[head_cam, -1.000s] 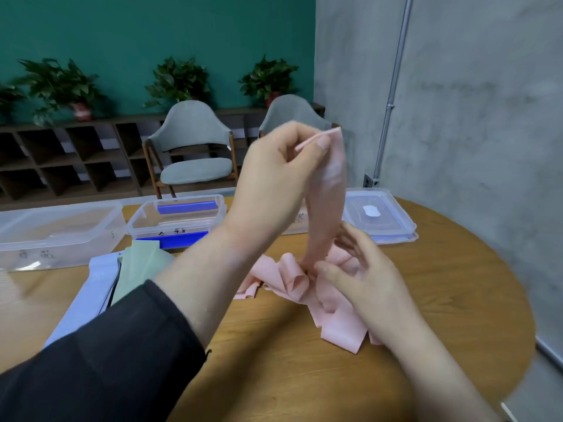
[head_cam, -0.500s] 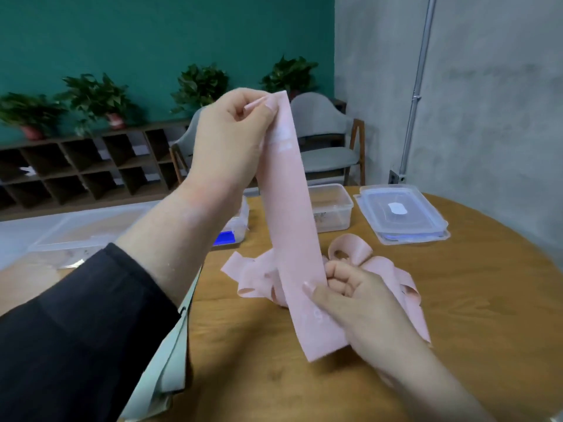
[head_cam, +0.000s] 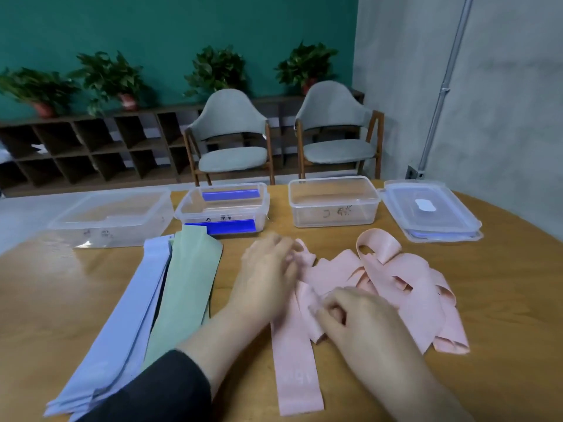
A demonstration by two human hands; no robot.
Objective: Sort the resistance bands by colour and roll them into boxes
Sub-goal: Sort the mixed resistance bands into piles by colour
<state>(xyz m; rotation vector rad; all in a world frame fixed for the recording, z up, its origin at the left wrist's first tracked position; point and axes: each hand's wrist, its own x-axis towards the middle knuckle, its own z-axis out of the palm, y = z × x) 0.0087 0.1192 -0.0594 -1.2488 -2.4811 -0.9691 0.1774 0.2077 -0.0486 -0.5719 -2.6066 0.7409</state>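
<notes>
While the pink bands (head_cam: pixel 393 284) are lying in a loose tangle on the wooden surface (head_cam: pixel 502 300), both hands are working at the left part of this tangle. The left hand (head_cam: pixel 268 275) is reaching over the far end of one pink strip; it is blurred, and I cannot tell if its fingers (head_cam: pixel 283 248) are pinching the band or only lying on it. The right hand (head_cam: pixel 362 321) is resting lower, and its fingers (head_cam: pixel 332 309) are curling and pinching a fold of the same pink material. One flat pink strip (head_cam: pixel 297 376) is stretching from the hands toward the near edge of the surface.

To the left, a lavender band (head_cam: pixel 122 330) and a pale green band (head_cam: pixel 182 293) are lying flat and side by side, touching along their length, with something dark between them that I cannot identify.

Along the far side, three clear boxes are standing in a row: a large one (head_cam: pixel 112 217) at the left, a middle one (head_cam: pixel 224 208) which is showing blue parts inside, and a third one (head_cam: pixel 333 205) at the right with handwriting on its wall. A clear lid (head_cam: pixel 429 211) is lying beside the third box. The pink bands are outside all the boxes.
</notes>
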